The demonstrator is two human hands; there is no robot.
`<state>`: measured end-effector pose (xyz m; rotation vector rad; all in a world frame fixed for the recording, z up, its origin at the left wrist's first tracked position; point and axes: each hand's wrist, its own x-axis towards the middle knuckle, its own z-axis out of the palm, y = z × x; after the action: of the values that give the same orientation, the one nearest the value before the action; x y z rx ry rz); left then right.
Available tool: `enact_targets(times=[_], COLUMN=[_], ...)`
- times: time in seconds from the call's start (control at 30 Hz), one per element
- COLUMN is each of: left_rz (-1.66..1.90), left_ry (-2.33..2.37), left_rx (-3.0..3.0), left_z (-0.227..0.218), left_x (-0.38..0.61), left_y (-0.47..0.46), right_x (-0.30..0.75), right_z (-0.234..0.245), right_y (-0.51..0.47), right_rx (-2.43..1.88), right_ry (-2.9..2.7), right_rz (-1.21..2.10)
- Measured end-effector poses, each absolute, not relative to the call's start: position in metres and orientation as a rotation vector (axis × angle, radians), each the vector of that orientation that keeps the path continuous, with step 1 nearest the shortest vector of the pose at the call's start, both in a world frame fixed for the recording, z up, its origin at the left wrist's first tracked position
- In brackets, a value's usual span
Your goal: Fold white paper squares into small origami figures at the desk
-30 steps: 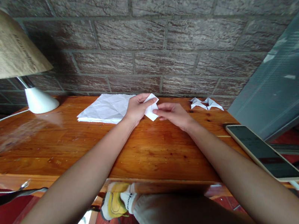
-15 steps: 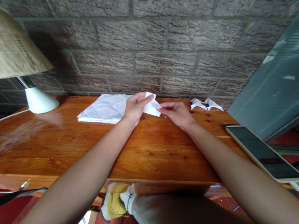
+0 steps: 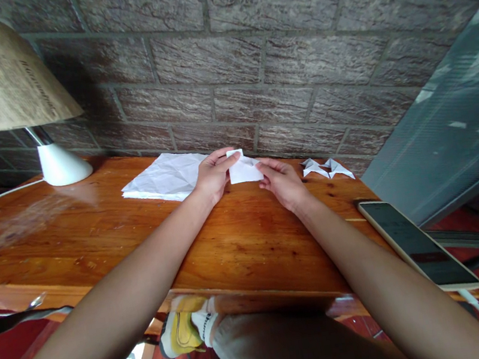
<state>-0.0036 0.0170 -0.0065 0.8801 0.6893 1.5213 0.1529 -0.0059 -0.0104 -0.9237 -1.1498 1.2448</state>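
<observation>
A small white piece of folded paper (image 3: 242, 171) is held up between both hands, above the wooden table. My left hand (image 3: 215, 174) pinches its left side, thumb lying across the front near the top. At the right edge, my right hand (image 3: 282, 179) grips the paper between thumb and fingers. Left of and partly behind my left hand lies a stack of creased white paper sheets (image 3: 166, 176). Two small folded paper shapes (image 3: 326, 169) with pointed tips rest on the table to the right of my right hand.
The wooden table (image 3: 241, 246) stands against a stone-brick wall (image 3: 206, 57). A lamp with a white base (image 3: 62, 165) is at the left. A phone (image 3: 417, 242) with a white cable lies at the right edge, beside a grey panel (image 3: 441, 105).
The folded paper has turned so its lower edge is now about level, and its top right now shows a fold. My right hand's thumb has shifted up onto the paper's right edge.
</observation>
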Motion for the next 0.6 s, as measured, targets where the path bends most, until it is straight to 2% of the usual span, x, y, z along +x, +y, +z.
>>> enact_targets(times=[0.13, 0.3, 0.6], left_rz=[1.405, 1.173, 1.230], left_ry=[0.695, 0.767, 0.786], left_rx=[0.983, 1.150, 1.181], left_z=[-0.006, -0.009, -0.012], left_x=[-0.006, -0.004, -0.001], left_y=[0.013, 0.007, 0.008], right_x=[0.161, 0.170, 0.166], right_z=[-0.011, -0.012, -0.011], right_y=[0.001, 0.003, -0.001], right_rx=[-0.950, -0.975, -0.919], right_ry=[-1.121, -1.156, -1.487], right_rz=[1.029, 0.959, 0.846])
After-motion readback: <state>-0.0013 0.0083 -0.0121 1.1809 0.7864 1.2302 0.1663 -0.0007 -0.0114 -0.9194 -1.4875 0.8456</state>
